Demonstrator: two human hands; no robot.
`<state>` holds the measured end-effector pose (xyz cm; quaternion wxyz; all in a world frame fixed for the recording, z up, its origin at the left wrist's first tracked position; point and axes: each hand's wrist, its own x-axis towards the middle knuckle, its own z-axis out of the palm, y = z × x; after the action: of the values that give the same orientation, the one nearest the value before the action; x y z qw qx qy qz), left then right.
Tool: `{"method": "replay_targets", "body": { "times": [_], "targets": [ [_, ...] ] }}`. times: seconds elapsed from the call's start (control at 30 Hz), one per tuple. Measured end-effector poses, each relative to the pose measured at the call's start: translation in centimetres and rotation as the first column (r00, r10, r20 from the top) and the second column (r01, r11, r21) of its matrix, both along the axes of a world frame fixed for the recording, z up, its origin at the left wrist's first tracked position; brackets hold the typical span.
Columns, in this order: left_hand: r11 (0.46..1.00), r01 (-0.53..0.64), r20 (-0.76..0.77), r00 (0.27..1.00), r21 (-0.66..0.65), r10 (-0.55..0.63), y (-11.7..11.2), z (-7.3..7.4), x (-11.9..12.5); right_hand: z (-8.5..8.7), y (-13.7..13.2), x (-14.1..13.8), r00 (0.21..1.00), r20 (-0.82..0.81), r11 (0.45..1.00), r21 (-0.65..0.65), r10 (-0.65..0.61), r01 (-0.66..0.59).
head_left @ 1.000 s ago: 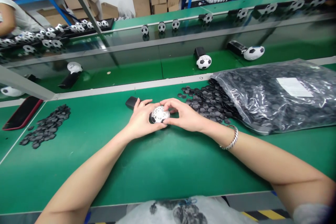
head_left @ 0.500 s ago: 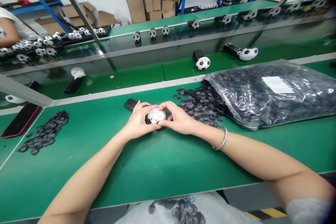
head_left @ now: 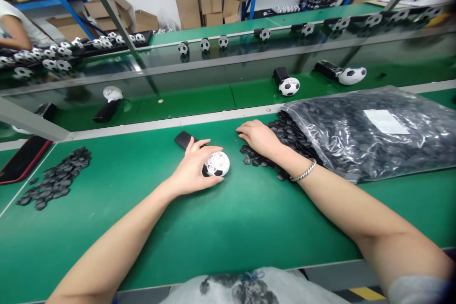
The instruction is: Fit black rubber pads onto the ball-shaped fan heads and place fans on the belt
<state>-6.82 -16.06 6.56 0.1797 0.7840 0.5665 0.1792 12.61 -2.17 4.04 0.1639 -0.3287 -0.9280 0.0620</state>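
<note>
My left hand (head_left: 195, 166) is closed round a small white soccer ball (head_left: 218, 164) with black patches, just above the green table. The ball's left side shows a white openwork pattern; my fingers hide part of its edge. Behind that hand lies a black rectangular piece (head_left: 183, 139), touching or nearly touching the fingers. My right hand (head_left: 259, 137), a braided bracelet on its wrist, is over the left edge of a heap of flat black pentagon pieces (head_left: 290, 133). Its fingers are bent and drawn together, pointing left; what they hold, if anything, is hidden.
A clear plastic bag (head_left: 384, 137) of black pieces lies at the right. At the left are a second black heap (head_left: 57, 175) and a red-edged phone (head_left: 24, 159). Beyond the table's raised edge, a green conveyor belt (head_left: 199, 97) carries soccer balls with black parts.
My right hand has let go of the ball and moved right and away from me to the black heap. My left hand keeps the ball, whose black patches now show more.
</note>
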Motion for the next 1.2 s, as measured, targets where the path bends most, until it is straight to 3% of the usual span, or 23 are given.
{"method": "replay_targets", "body": {
  "times": [0.1,0.17,0.27,0.37,0.43,0.57,0.6,0.67,0.73,0.77,0.87,0.93,1.03,1.2],
  "targets": [
    [0.992,0.068,0.009,0.998,-0.109,-0.068,-0.3,0.4,0.0,-0.3,-0.2,0.2,0.982,0.19,0.995,0.102,0.001,-0.02],
    [0.99,0.034,0.035,0.999,-0.139,-0.03,-0.6,0.4,0.4,-0.2,-0.5,0.1,0.974,0.224,0.991,0.129,-0.009,-0.02],
    [0.992,-0.058,0.093,0.993,-0.114,0.068,-0.8,-0.1,1.1,0.2,-0.9,0.3,0.994,0.11,0.999,0.045,-0.014,0.009],
    [0.996,-0.008,0.122,0.992,-0.089,0.019,-0.5,-0.4,0.9,0.9,-1.8,0.6,0.989,-0.139,0.979,-0.187,0.057,-0.082],
    [0.995,0.059,0.134,0.99,-0.083,-0.047,-0.2,-0.3,0.4,1.5,-2.7,0.5,0.944,-0.32,0.893,-0.4,0.075,-0.207],
    [0.992,0.089,0.146,0.986,-0.084,-0.076,0.1,-0.2,-0.6,2.3,-4.4,0.2,0.883,-0.468,0.603,-0.712,-0.028,-0.359],
    [0.993,0.087,0.147,0.986,-0.082,-0.075,0.1,-0.2,-0.7,2.4,-4.6,0.1,0.89,-0.454,0.558,-0.75,-0.044,-0.355],
    [0.993,0.085,0.15,0.986,-0.076,-0.072,0.1,-0.3,-0.7,2.3,-4.8,0.2,0.908,-0.416,0.52,-0.786,-0.045,-0.335],
    [0.994,0.084,0.152,0.986,-0.074,-0.073,0.1,-0.4,-0.7,2.2,-4.7,0.3,0.911,-0.413,0.541,-0.766,0.001,-0.348],
    [0.994,0.086,0.152,0.986,-0.074,-0.074,0.1,-0.4,-0.7,2.2,-4.6,0.3,0.904,-0.425,0.58,-0.729,0.033,-0.364],
    [0.993,0.091,0.156,0.985,-0.077,-0.078,0.2,-0.6,-0.7,2.5,-4.7,0.4,0.883,-0.448,0.757,-0.525,0.142,-0.389],
    [0.993,0.095,0.162,0.983,-0.073,-0.083,0.2,-0.6,-0.7,2.7,-4.9,0.4,0.87,-0.445,0.838,-0.375,0.213,-0.397],
    [0.993,0.098,0.17,0.982,-0.068,-0.085,0.2,-0.7,-0.7,2.8,-5.3,0.2,0.843,-0.458,0.857,-0.274,0.282,-0.436],
    [0.993,0.096,0.176,0.981,-0.071,-0.083,0.2,-0.6,-0.7,2.5,-5.8,-0.1,0.853,-0.487,0.818,-0.402,0.189,-0.411]
  ]
}}
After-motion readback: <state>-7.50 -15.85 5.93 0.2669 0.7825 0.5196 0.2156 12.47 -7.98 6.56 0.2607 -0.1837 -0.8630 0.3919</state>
